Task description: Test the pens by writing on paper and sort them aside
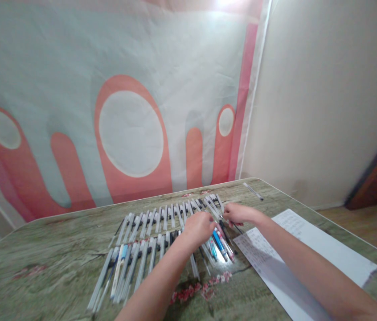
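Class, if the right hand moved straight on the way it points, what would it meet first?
The right hand would probably meet the far row's rightmost pens first, though depth is unclear.

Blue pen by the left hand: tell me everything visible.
The blue pen has a bright blue barrel and a pale lower end, and looks like plastic. It lies slanted on the table, blue part toward the left hand, pale end toward the wearer, between a turquoise pen and a pink-and-white one. Whether the hand touches it is unclear.
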Motion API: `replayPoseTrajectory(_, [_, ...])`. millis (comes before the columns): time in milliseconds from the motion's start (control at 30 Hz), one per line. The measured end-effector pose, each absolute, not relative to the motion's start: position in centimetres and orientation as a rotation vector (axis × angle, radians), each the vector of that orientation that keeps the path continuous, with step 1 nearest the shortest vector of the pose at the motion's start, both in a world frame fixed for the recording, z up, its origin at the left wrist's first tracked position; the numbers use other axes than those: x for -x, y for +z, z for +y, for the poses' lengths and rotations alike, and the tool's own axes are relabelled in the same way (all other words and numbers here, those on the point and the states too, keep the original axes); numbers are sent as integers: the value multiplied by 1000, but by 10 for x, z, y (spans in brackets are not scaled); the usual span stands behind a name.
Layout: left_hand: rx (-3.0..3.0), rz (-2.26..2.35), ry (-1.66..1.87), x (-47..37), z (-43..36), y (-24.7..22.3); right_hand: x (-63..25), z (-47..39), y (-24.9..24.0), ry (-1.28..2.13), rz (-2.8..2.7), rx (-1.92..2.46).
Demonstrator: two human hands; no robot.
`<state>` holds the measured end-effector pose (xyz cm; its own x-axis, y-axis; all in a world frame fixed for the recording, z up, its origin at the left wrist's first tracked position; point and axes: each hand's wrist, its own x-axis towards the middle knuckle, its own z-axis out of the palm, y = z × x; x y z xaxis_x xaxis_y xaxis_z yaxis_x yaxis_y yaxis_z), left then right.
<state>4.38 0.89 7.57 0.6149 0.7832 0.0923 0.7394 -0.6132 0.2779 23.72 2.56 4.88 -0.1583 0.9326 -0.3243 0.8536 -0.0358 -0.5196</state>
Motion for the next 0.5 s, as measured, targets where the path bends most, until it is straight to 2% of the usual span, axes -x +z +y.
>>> replayPoseTrajectory(500, [-2598, 1290, 266, -42, 11, 76, -224, 22, 38, 1007, -2059, 2082])
